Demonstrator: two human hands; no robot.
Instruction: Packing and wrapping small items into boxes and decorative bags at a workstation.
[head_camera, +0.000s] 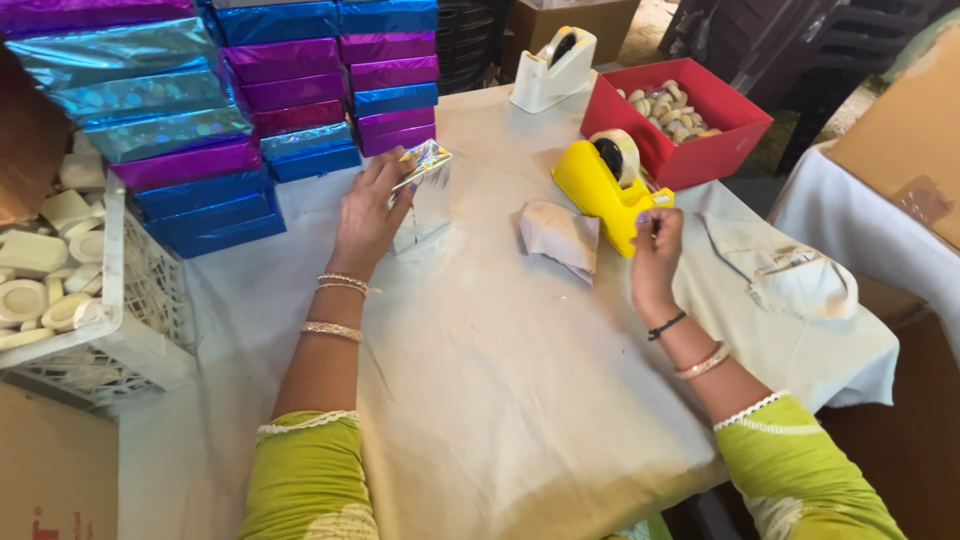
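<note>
Left hand (368, 215) grips silver-wrapped box (425, 200) w/ wrap unsealed, right hand (655, 255) pinches tape at yellow dispenser (600, 185); finished foil boxes (200, 130) stacked behind.

Far left, the stacked boxes (250, 110) gleam in shiny blue, magenta-purple and holographic teal foil, and the small box (425, 195) in the left hand (368, 215) is silver with a rainbow-glitter end. Right hand (655, 255) at a bright yellow tape dispenser (600, 185), a red tray (700, 120) and white dispenser (553, 70) beyond, on a cream tabletop (500, 380); sleeves lime green.
</note>
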